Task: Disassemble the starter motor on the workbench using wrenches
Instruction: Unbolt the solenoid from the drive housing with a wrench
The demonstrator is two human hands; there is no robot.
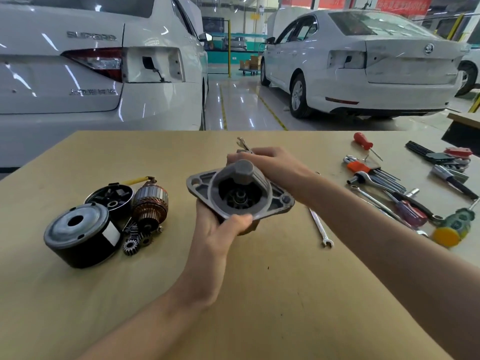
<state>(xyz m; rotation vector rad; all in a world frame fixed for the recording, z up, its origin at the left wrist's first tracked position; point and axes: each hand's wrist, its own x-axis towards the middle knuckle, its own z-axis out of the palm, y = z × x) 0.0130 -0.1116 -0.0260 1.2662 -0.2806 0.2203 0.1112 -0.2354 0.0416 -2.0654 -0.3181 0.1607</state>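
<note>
Drive-end housing in hand, mid-teardown

At frame centre you hold the starter's nose housing (240, 194) above the tabletop (272, 294): your left hand (220, 227) wraps its lower edge, while your right hand (270, 165) closes its fingers over the top, a wrench (243, 144) poking out behind. The armature (150, 203), field case (78, 235) and gears (136, 240) lie at left. Next likely needs a fastener found and the wrench seated.
</note>
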